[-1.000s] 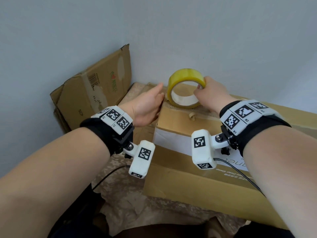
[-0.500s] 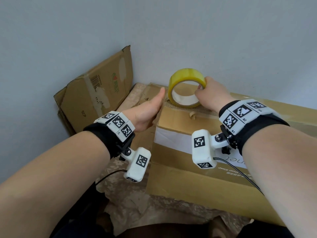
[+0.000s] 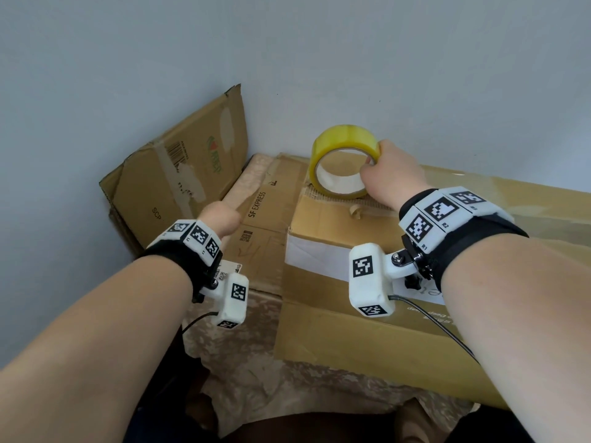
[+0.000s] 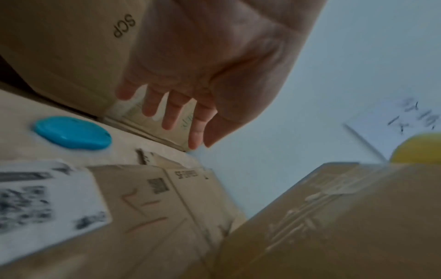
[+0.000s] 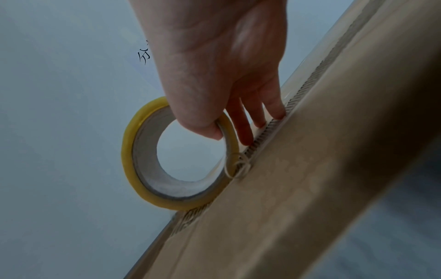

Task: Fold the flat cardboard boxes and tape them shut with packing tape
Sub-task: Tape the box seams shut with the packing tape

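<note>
On top of the folded box (image 3: 367,247), at its far left edge, the tape roll (image 3: 343,161) stands on its rim, hole facing the person. Right hand (image 3: 391,174) pinches the roll; left hand (image 3: 220,219) hangs relaxed over flat cardboard (image 3: 265,219). Only the left wrist view shows a blue cutter (image 4: 72,133).

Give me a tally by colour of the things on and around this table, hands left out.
Brown cardboard boxes: 3 (folded box, flat SF Express box, flattened box on wall)
Yellow tape roll: 1
Blue object: 1
Total: 5
</note>
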### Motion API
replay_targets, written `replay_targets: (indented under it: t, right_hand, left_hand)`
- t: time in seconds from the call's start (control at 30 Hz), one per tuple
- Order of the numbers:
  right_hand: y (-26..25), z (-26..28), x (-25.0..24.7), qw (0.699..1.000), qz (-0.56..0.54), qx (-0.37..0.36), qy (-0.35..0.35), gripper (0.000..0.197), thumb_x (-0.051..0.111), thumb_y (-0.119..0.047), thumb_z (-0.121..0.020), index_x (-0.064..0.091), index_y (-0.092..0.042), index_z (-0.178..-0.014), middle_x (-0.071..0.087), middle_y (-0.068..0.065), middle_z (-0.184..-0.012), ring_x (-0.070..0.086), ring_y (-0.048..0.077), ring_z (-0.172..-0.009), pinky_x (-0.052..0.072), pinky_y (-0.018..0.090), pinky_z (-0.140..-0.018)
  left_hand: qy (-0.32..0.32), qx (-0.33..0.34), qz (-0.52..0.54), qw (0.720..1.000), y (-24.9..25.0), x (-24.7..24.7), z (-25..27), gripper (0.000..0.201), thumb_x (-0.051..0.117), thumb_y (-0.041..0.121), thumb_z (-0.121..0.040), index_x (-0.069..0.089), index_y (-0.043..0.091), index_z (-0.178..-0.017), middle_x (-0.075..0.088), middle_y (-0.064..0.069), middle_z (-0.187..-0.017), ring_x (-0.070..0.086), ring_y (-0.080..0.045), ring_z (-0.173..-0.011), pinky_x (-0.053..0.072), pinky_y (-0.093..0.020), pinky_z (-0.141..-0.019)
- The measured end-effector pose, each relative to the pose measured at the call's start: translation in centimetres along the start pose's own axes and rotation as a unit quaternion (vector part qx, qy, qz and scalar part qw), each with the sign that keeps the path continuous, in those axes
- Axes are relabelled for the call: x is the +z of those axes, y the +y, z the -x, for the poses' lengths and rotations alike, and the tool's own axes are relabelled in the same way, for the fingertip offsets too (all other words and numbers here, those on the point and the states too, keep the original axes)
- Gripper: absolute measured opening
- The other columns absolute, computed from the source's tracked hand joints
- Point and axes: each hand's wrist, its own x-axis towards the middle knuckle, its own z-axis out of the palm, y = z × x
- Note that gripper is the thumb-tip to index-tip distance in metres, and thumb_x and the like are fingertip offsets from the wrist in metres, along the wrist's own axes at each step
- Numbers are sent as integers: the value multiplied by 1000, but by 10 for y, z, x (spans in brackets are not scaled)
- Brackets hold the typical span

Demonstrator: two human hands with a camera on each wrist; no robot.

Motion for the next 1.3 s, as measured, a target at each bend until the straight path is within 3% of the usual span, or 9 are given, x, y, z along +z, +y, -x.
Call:
replay_targets:
  t: [0.3,0.73,0.83,0.93,1.0,1.07,1.13,1.2,1.3]
  right_hand:
    - [2,2,1,1000,-4,10,-4,17,41,-24,-94,46,-17,-108,53,4,-90,52,29,-85,39,34,-74]
    - [4,0,3,1000,-11,0,-4,22,41,-24,-93,48,-16,-112,57,6,-97,56,31,-90,43,37,-77]
    - [4,0,2,1000,-15,0,-7,19,41,-24,-93,47,-16,-110,55,5,-93,54,30,-86,41,35,-74]
    - [4,-1,1,1000,-15,3,-13,14,41,-24,-93,44,-18,-105,53,4,-91,51,30,-85,38,34,-73]
    - [4,0,-2,1000,-17,3,-23,12,42,-26,-92,43,-20,-102,53,3,-88,53,30,-85,39,34,-73]
    - [5,0,-3,999,-19,3,-37,13,45,-30,-91,44,-22,-101,54,1,-86,55,29,-86,39,34,-72]
    - [5,0,-5,998,-24,1,-53,17,48,-36,-90,45,-23,-101,55,1,-90,55,28,-88,40,34,-72]
    - [5,1,-10,997,-34,-1,-65,24,51,-42,-89,47,-22,-101,57,1,-93,56,27,-92,42,34,-75]
    - [6,2,-17,991,-88,3,-101,36,58,-45,-88,51,-19,-113,58,1,-100,56,24,-98,44,34,-83]
  left_hand:
    - [-57,-25,-148,987,-9,22,17,36,29,10,-103,45,-4,-132,49,-18,-136,48,-28,-125,38,-29,-99]
    - [-88,-33,-217,972,-24,29,7,34,31,9,-102,50,-3,-127,53,-18,-131,52,-29,-121,40,-31,-98]
    - [-53,-43,-131,989,-25,25,5,36,34,12,-102,47,-5,-130,50,-20,-134,49,-31,-123,39,-32,-97]
    - [36,-44,-11,998,-17,13,3,33,41,15,-99,56,-8,-118,60,-23,-115,58,-34,-105,46,-36,-83]
    - [103,-15,137,985,-7,1,4,27,49,12,-93,65,-2,-110,65,-20,-108,62,-35,-101,51,-38,-85]
    - [132,47,282,949,13,-14,16,23,53,4,-88,73,13,-98,68,-12,-107,63,-29,-102,52,-40,-91]
    - [133,121,362,915,37,-31,32,30,55,-1,-86,73,23,-88,68,-6,-106,63,-19,-94,54,-31,-84]
    - [105,212,389,891,64,-45,53,31,55,-2,-88,71,23,-97,66,-2,-111,59,-9,-87,50,-20,-73]
    - [17,311,383,870,99,-57,83,39,51,-2,-90,63,22,-119,61,9,-117,55,-2,-96,43,-21,-83]
